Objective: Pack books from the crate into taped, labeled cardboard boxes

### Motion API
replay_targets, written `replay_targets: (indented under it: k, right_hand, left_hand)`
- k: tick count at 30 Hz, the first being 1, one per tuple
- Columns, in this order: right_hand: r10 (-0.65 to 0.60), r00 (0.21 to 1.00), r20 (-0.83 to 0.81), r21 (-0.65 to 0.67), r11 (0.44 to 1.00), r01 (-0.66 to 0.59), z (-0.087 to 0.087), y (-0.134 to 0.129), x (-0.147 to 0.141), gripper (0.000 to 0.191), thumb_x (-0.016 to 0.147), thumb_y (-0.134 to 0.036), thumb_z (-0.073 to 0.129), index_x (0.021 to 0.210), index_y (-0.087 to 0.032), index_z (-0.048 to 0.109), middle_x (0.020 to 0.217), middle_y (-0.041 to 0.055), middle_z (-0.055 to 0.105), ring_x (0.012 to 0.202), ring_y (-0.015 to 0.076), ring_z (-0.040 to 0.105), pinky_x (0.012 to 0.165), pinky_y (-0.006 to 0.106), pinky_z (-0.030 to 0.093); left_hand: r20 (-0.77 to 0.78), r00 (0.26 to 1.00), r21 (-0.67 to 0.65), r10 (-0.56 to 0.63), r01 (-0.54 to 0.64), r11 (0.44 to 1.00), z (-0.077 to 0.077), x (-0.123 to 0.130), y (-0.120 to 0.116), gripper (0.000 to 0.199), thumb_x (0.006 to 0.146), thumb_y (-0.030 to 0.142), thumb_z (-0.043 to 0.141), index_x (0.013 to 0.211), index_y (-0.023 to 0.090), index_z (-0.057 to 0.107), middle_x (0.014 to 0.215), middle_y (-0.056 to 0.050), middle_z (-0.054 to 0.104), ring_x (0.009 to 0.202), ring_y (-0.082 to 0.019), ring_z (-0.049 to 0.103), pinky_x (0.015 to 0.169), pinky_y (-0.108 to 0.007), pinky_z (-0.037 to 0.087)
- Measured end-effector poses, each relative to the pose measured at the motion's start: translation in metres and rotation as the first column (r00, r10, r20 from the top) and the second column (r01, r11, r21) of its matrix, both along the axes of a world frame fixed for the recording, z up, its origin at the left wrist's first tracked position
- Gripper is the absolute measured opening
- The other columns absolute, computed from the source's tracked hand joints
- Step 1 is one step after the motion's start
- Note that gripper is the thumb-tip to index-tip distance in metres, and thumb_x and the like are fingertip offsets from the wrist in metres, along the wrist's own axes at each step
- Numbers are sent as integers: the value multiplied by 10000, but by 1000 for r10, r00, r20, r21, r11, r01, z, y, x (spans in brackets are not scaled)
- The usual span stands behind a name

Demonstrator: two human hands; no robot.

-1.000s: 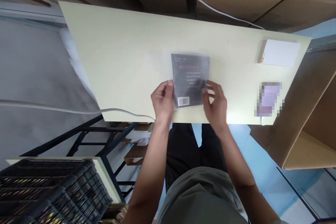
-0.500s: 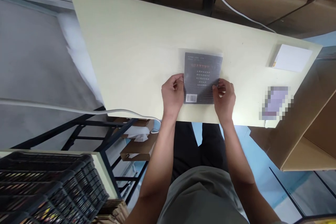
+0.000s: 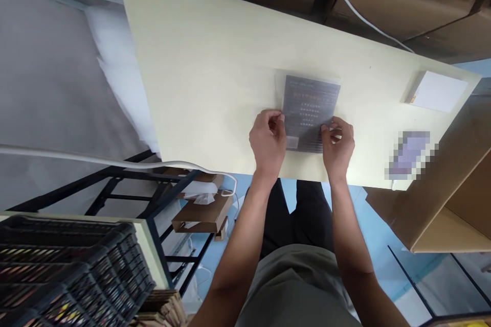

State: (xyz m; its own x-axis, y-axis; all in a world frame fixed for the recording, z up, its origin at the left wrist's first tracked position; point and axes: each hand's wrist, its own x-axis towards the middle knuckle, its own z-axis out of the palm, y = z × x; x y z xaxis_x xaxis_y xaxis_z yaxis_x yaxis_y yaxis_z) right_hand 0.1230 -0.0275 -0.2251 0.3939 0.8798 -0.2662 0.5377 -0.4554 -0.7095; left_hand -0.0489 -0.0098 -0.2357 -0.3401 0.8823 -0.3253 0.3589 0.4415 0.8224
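A dark grey book (image 3: 311,107) with several lines of print and a pale barcode patch at its lower left lies on the pale table (image 3: 199,87). A translucent edge, like clear plastic film, shows along its top and left sides. My left hand (image 3: 269,138) pinches the book's left edge between thumb and fingers. On the opposite side, my right hand (image 3: 339,143) has its thumb on the cover and its fingers curled at the right edge.
A white box (image 3: 439,91) and a pixelated phone-like object (image 3: 410,156) sit at the table's right end. Cardboard boxes (image 3: 402,5) line the back. An open carton (image 3: 448,204) stands right; a black crate (image 3: 76,271) stands lower left. A white cable (image 3: 153,165) crosses the left side.
The view has turned slightly, so the table, book and both hands appear farther right. Glare now fades the barcode. Both hands keep their hold on the book's sides.
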Motion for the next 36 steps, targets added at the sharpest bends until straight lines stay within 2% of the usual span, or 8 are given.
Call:
replay_targets:
  k: [6, 11, 19, 24, 26, 30, 33, 36]
  right_hand:
    - [-86, 994, -66, -33, 996, 84, 1, -2, 2, 363, 1018, -448, 714, 1303, -239, 795, 1158, 65, 705, 887, 165, 664, 822, 362, 610]
    - [-174, 975, -141, -64, 984, 166, 29, 3, -6, 388, 981, -545, 795, 1213, -235, 823, 1007, 15, 688, 862, 162, 640, 827, 355, 573]
    - [-27, 992, -121, 100, 994, 39, 84, 11, -91, 236, 1016, -424, 802, 1177, -276, 712, 951, -20, 655, 788, 142, 624, 743, 309, 587]
    - [140, 988, -59, 78, 988, -136, 67, 17, -155, 315, 1060, -440, 757, 1320, -296, 654, 1275, 58, 689, 1051, 198, 715, 845, 363, 667]
    - [176, 984, 4, 78, 981, -175, 49, 19, -177, 366, 1067, -469, 759, 1364, -293, 638, 1338, 87, 664, 1172, 240, 713, 919, 413, 685]
    - [168, 971, 168, 65, 981, -181, 8, 21, -217, 411, 1088, -498, 740, 1406, -265, 624, 1401, 147, 626, 1360, 319, 649, 1046, 505, 671]
    - [181, 956, 232, 53, 979, -198, -9, 20, -230, 362, 1118, -454, 692, 1411, -249, 639, 1421, 172, 621, 1399, 335, 628, 1083, 534, 658]
    - [219, 958, 186, 64, 970, -234, -3, 17, -216, 301, 1133, -428, 639, 1382, -263, 680, 1404, 157, 654, 1387, 317, 644, 1116, 541, 645]
  left_hand:
    - [-106, 991, -2, -78, 78, 997, -1, -1, -3, 129, 1129, 220, 618, 1086, 239, 739, 1122, -80, 730, 932, -209, 710, 875, -350, 584]
    - [-151, 978, -32, -141, 138, 990, -1, -3, -3, 177, 1159, 218, 568, 1153, 249, 742, 1125, -71, 774, 974, -215, 755, 890, -344, 604]
    - [-155, 985, -39, -80, 75, 996, 8, -49, -4, 259, 1058, 217, 715, 1314, 249, 726, 1300, -97, 756, 993, -215, 773, 938, -362, 642]
    - [-81, 992, -139, -97, 85, 987, 7, -92, 1, 170, 1066, 359, 725, 1074, 201, 787, 1078, -100, 784, 933, -253, 778, 905, -387, 641]
    - [69, 992, -132, -105, 113, 985, 8, -107, 4, 329, 1136, 446, 615, 996, 204, 788, 1014, -98, 801, 975, -268, 793, 898, -382, 646]
    - [204, 978, -57, 32, -20, 998, 11, -138, 9, 443, 1187, 558, 480, 1145, 258, 803, 1145, -76, 839, 1128, -254, 806, 973, -379, 667]
    - [151, 988, -6, -17, 18, 1000, 10, -155, 8, 321, 1144, 523, 591, 1204, 286, 799, 1238, -68, 830, 1145, -245, 806, 1000, -383, 677]
    - [152, 981, 1, -122, 123, 992, 9, -161, 7, 305, 1137, 438, 580, 1253, 248, 788, 1268, -82, 819, 1122, -233, 805, 988, -372, 684]
